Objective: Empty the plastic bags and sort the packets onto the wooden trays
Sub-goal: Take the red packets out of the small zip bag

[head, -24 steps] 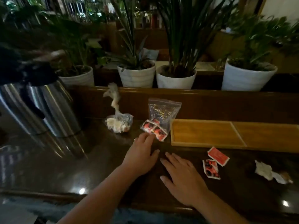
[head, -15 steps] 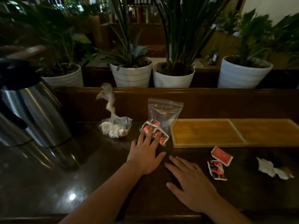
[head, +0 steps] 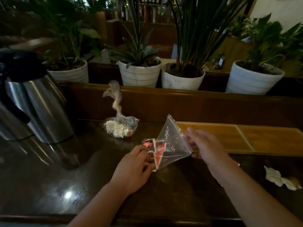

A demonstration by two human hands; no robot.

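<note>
A clear zip bag (head: 170,141) with several red packets (head: 155,149) in its lower end is held up off the dark table, in front of the wooden tray (head: 246,138). My left hand (head: 133,167) grips its bottom end with the packets. My right hand (head: 208,146) pinches its mouth edge. A second, twisted clear bag (head: 121,126) with white packets stands behind, to the left. A white packet (head: 278,177) lies on the table at the right. The loose red packets are mostly hidden behind my right forearm.
Two steel thermos jugs (head: 37,108) stand at the left. A raised wooden ledge (head: 180,99) runs behind the table, with several white plant pots (head: 139,76) beyond it. The two-compartment tray lies against the ledge at the right.
Both hands were flat on the table. Now my left hand has picked up the zip bag by its packet end and my right hand has taken its mouth; the bag is lifted and tilted.
</note>
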